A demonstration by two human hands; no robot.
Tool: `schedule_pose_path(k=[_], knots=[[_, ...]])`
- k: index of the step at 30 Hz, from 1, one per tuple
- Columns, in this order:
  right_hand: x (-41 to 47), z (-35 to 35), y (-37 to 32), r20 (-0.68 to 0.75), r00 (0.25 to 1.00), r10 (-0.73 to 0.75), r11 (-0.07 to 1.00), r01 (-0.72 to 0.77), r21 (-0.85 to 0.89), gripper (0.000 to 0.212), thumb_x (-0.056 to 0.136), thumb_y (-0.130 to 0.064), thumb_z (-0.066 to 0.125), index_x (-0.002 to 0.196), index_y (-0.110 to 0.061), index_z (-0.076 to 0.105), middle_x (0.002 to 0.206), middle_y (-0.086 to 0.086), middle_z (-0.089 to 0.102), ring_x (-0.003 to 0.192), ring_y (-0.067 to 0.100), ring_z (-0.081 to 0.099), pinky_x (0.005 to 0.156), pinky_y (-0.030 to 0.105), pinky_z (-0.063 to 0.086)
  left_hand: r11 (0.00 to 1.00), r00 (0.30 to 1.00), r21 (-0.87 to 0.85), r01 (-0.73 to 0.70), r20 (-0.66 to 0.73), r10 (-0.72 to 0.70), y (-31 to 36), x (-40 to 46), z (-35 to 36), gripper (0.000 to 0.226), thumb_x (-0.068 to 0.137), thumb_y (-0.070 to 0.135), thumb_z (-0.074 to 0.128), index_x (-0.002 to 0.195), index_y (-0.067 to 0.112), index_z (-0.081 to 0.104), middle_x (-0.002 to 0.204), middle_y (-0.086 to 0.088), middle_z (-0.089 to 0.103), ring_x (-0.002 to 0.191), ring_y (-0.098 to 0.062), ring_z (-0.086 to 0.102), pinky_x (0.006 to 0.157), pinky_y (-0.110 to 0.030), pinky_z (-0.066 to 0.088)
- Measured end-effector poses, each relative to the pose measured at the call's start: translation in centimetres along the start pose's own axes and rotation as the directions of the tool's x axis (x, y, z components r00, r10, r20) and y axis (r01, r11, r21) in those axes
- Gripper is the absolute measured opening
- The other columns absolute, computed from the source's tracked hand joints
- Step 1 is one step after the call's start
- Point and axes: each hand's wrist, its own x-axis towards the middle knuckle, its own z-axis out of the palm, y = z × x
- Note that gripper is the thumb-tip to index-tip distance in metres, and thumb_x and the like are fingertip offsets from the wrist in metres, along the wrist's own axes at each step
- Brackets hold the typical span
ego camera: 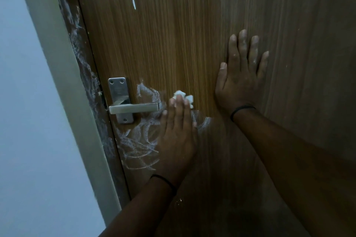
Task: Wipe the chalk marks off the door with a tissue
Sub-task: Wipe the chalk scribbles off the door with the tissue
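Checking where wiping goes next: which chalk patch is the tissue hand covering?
The scribbles right of and below the handle; the left hand overlaps them. The frame-edge smear lies apart.

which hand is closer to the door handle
Left. The left hand presses the tissue on the door just right of the door handle lever's tip; the right hand lies flat farther right and higher.

The left hand (176,132) reaches up and forward, back of the hand toward the camera, fingers straight and close together, a thin dark band round its wrist. The right hand (240,77) lies flat further up and to the right — fingers spread and straight, thumb out to the left — with white dust on the fingers and a dark band at the wrist. Both forearms are bare.
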Motion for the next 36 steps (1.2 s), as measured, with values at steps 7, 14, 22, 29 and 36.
schedule_pose_path(k=[7, 14, 22, 29, 36], knots=[[0.1, 0.0, 0.0, -0.011, 1.0, 0.006, 1.0, -0.006, -0.01, 0.058, 0.103, -0.031, 0.032, 0.157, -0.016, 0.019, 0.165, 0.007, 0.016, 0.153, 0.029, 0.01, 0.121, 0.058, 0.012, 0.994, 0.992, -0.034, 0.1, -0.073, -0.102, -1.4, 1.5, -0.2, 0.059, 0.105, 0.028, 0.033, 0.157, 0.006, 0.015, 0.166, -0.012, 0.006, 0.154, -0.026, 0.002, 0.124, -0.046, 0.012], [0.1, -0.4, -0.2, 0.016, 1.0, 0.015, 1.0, -0.015, -0.019, 0.059, 0.103, -0.032, 0.03, 0.158, -0.017, 0.014, 0.166, 0.007, 0.013, 0.153, 0.029, 0.007, 0.121, 0.058, 0.01, 0.969, 0.962, -0.011, 0.246, -0.116, -0.245, -3.4, 0.0, -0.9, 0.058, 0.105, 0.024, 0.037, 0.156, 0.005, 0.018, 0.164, -0.015, 0.014, 0.153, -0.025, 0.007, 0.122, -0.049, 0.017], [0.0, -0.1, 0.0, 0.012, 1.0, 0.015, 1.0, -0.015, -0.014, 0.059, 0.103, -0.031, 0.031, 0.158, -0.017, 0.014, 0.166, 0.006, 0.011, 0.153, 0.028, 0.006, 0.121, 0.057, 0.009, 0.965, 0.952, -0.066, 0.254, -0.157, -0.261, -3.5, 1.8, -1.3, 0.059, 0.104, 0.022, 0.039, 0.156, 0.003, 0.017, 0.165, -0.015, 0.01, 0.153, -0.028, 0.006, 0.124, -0.046, 0.015], [0.0, 0.3, 0.0, -0.022, 1.0, 0.008, 1.0, -0.008, 0.004, 0.058, 0.103, -0.031, 0.031, 0.158, -0.017, 0.015, 0.166, 0.006, 0.013, 0.153, 0.028, 0.006, 0.122, 0.057, 0.009, 0.942, 0.91, -0.172, 0.29, -0.256, -0.326, -4.0, 2.3, -1.1, 0.059, 0.102, 0.011, 0.045, 0.154, -0.003, 0.02, 0.163, -0.019, 0.015, 0.153, -0.031, 0.011, 0.122, -0.05, 0.019], [-0.1, 0.4, 0.2, -0.029, 1.0, 0.001, 1.0, -0.002, -0.008, 0.059, 0.103, -0.032, 0.029, 0.158, -0.018, 0.014, 0.166, 0.005, 0.012, 0.153, 0.028, 0.006, 0.122, 0.057, 0.009, 0.94, 0.897, -0.158, 0.301, -0.286, -0.335, -4.3, 4.7, -1.1, 0.06, 0.104, 0.022, 0.037, 0.157, 0.005, 0.014, 0.165, -0.014, 0.008, 0.154, -0.026, 0.005, 0.125, -0.043, 0.008]])
